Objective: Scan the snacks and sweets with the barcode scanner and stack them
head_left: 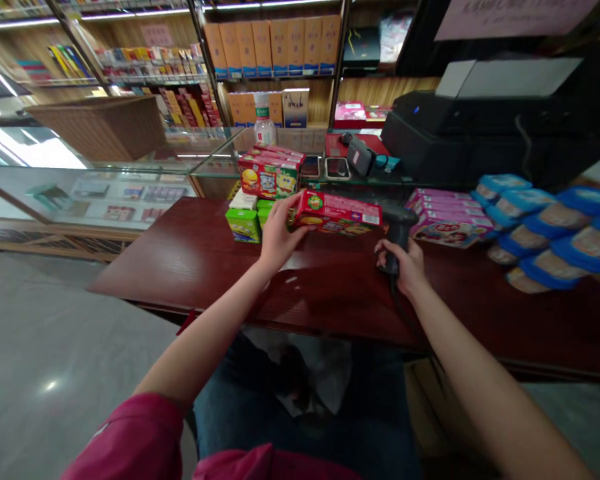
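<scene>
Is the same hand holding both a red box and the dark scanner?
No, the left grip holds the red box, while the right grip holds the dark scanner.

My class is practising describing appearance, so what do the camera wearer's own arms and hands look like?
The left hand and right hand are bare human hands, with no gloves or watch showing; finer detail is too blurred to tell. A magenta sleeve with a small pale mark covers the left upper arm, leaving the forearm bare. No sleeve shows on the right arm.
</scene>
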### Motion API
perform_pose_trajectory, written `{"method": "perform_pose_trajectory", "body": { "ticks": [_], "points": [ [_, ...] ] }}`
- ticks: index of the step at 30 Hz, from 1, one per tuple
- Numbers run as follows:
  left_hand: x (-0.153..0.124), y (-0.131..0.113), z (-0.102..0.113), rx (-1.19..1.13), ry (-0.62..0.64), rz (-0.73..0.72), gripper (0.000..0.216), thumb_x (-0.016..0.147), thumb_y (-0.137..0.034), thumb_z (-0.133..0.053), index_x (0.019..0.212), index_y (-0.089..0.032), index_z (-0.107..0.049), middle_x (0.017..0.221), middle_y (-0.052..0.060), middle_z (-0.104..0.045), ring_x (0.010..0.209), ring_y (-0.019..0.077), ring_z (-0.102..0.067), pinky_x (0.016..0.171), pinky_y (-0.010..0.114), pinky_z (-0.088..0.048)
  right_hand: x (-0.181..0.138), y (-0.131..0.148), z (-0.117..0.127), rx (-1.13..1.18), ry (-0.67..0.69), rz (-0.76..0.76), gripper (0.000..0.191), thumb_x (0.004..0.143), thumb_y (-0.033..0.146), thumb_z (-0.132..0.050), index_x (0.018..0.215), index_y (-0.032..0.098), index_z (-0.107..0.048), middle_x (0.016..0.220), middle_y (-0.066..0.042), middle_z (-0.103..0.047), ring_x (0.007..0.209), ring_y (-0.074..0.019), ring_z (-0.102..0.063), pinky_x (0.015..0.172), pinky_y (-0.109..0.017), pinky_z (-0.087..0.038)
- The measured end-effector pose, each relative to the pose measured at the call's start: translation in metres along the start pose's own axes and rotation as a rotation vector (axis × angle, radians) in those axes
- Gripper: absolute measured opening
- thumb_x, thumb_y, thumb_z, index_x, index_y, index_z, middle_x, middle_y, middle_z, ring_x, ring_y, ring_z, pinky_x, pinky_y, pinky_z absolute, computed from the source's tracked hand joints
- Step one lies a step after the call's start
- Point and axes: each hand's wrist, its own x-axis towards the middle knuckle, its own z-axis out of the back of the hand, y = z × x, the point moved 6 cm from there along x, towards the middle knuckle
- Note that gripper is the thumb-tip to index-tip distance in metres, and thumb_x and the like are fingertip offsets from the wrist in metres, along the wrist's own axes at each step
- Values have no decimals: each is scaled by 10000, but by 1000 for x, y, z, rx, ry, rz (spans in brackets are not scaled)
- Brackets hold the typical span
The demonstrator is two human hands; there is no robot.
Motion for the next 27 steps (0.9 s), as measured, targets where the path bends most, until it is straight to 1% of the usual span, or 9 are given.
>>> {"method": "perform_pose_trajectory", "body": {
  "ticks": [1, 3, 6, 9, 11, 15, 18, 22, 27],
  "points": [
    [-4, -3, -18, -54, 23, 16, 674, 836, -209, -859, 1436, -271, -558, 1377, 90, -678, 1272, 260, -643, 1102, 408, -529, 0, 1, 10, -3, -25, 8, 431, 669, 390, -877, 981, 239, -622, 678, 55, -710, 408, -91, -537, 408, -217, -500],
    [-9, 1, -57, -136, 55, 104, 656, 805, -156, -864, 1386, -233, -569, 1336, 101, -688, 1222, 256, -670, 1063, 396, -552, -2, 4, 27, -6, -62, 29, 417, 683, 411, -878, 939, 245, -594, 668, 60, -696, 411, -94, -545, 408, -221, -505],
    [-11, 15, -111, -186, 104, 245, 564, 790, -87, -823, 1290, -214, -597, 1288, 97, -701, 1194, 254, -687, 1058, 398, -557, -3, 6, 39, -10, -74, 45, 416, 721, 441, -875, 932, 254, -569, 688, 64, -684, 428, -100, -567, 428, -240, -535],
    [-2, 28, -145, -190, 149, 311, 459, 811, -56, -755, 1221, -204, -610, 1255, 94, -715, 1205, 258, -687, 1075, 404, -549, -3, 8, 40, -24, -85, 73, 427, 742, 459, -870, 952, 267, -552, 717, 73, -666, 454, -103, -580, 460, -260, -568],
    [4, 37, -153, -154, 158, 355, 430, 809, -59, -745, 1191, -205, -611, 1237, 90, -720, 1200, 266, -687, 1075, 417, -551, -3, 9, 38, -50, -92, 93, 432, 755, 468, -867, 970, 276, -545, 712, 81, -643, 442, -96, -548, 440, -254, -546],
    [7, 53, -152, -79, 129, 447, 440, 777, -32, -728, 1159, -210, -602, 1211, 79, -723, 1167, 267, -696, 1069, 426, -556, -8, 7, 31, -85, -26, 41, 421, 791, 452, -857, 1045, 286, -565, 714, 81, -630, 412, -87, -487, 377, -241, -462],
    [4, 59, -151, -102, 114, 448, 430, 787, -18, -695, 1163, -201, -597, 1220, 90, -719, 1188, 262, -692, 1077, 411, -549, -13, 5, 26, -89, 23, -18, 406, 794, 435, -852, 1061, 279, -589, 705, 75, -634, 395, -86, -473, 358, -244, -435],
    [1, 64, -152, -124, 101, 451, 407, 803, -27, -683, 1161, -200, -593, 1213, 95, -713, 1188, 259, -688, 1077, 412, -546, -15, 7, 24, -90, 16, -45, 398, 774, 426, -856, 1047, 266, -613, 675, 76, -625, 379, -83, -458, 347, -241, -420],
    [2, 64, -151, -138, 89, 440, 429, 788, -12, -702, 1161, -194, -593, 1216, 97, -716, 1181, 255, -687, 1078, 411, -548, -14, 7, 24, -88, 12, -52, 442, 782, 423, -850, 1128, 250, -635, 667, 79, -608, 382, -78, -443, 346, -236, -408]
  ]
}}
